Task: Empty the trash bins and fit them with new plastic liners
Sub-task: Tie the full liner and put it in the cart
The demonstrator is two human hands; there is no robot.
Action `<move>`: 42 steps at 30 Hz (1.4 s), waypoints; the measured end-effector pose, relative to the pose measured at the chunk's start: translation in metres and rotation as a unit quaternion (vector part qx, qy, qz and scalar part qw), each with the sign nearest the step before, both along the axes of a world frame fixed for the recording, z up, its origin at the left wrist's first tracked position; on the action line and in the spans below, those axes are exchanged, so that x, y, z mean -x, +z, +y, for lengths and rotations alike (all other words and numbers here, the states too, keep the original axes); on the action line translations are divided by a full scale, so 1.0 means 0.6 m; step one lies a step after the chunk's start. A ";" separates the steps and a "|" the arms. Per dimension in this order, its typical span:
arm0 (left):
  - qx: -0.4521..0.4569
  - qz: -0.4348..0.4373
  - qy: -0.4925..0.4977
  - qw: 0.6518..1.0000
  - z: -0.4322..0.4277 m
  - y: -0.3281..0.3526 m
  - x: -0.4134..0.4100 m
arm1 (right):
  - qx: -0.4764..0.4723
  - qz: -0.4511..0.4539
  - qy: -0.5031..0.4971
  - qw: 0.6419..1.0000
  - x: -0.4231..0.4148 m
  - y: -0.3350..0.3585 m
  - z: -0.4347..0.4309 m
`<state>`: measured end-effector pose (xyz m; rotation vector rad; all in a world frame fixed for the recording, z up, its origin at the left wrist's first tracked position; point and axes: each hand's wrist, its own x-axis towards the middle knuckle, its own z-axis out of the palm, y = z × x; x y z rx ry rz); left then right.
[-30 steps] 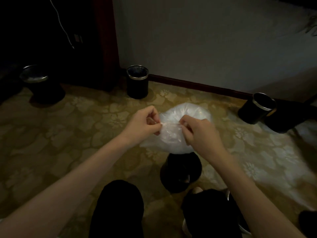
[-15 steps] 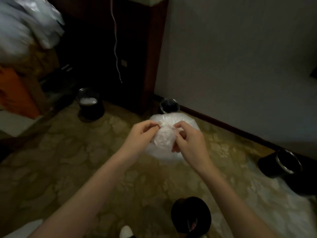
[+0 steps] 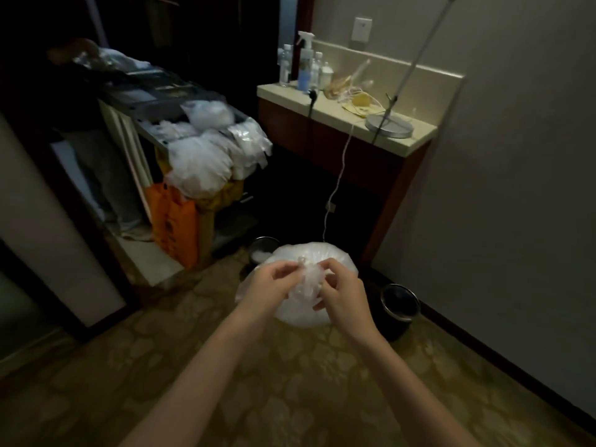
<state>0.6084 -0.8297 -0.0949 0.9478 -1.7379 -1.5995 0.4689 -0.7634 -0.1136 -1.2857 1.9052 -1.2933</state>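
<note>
A full, translucent white trash bag (image 3: 335,256) hangs in the air in front of me, its neck bunched between both hands. My left hand (image 3: 266,287) pinches the gathered plastic from the left. My right hand (image 3: 343,291) pinches it from the right, fingers curled into the folds. A black bin with a metal rim (image 3: 400,306) stands on the carpet by the wall, just right of the bag. Another black bin (image 3: 259,250) with white plastic inside sits behind the bag, partly hidden by it.
A housekeeping cart (image 3: 180,101) at the left carries several full white bags (image 3: 200,166) and an orange bag (image 3: 174,221). A counter (image 3: 342,114) with spray bottles and a white cable stands at the back. Patterned carpet (image 3: 290,382) spreads below; wall on the right.
The view has swung up and left, bringing the cart and counter into sight. Both hands have kept hold of the bag's neck and lifted it away from the bin beneath.
</note>
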 end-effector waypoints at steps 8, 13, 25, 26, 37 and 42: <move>-0.059 -0.011 0.074 0.995 -0.118 -0.024 -0.013 | 0.026 -0.014 0.046 0.999 -0.006 0.000 -0.131; -0.129 0.037 0.093 0.987 -0.232 -0.028 0.017 | 0.036 0.010 0.057 0.998 0.033 -0.013 -0.250; -0.040 -0.046 0.187 0.980 -0.567 -0.040 0.145 | 0.067 0.053 0.120 0.989 0.159 -0.045 -0.630; -0.046 -0.047 0.193 0.979 -0.590 -0.039 0.148 | 0.069 0.052 0.124 0.989 0.166 -0.042 -0.655; -0.077 0.058 0.180 0.979 -0.832 0.016 0.168 | 0.074 0.007 0.160 0.984 0.197 -0.004 -0.924; -0.039 0.080 0.194 0.977 -1.006 0.020 0.136 | 0.079 0.015 0.159 0.984 0.154 0.004 -1.119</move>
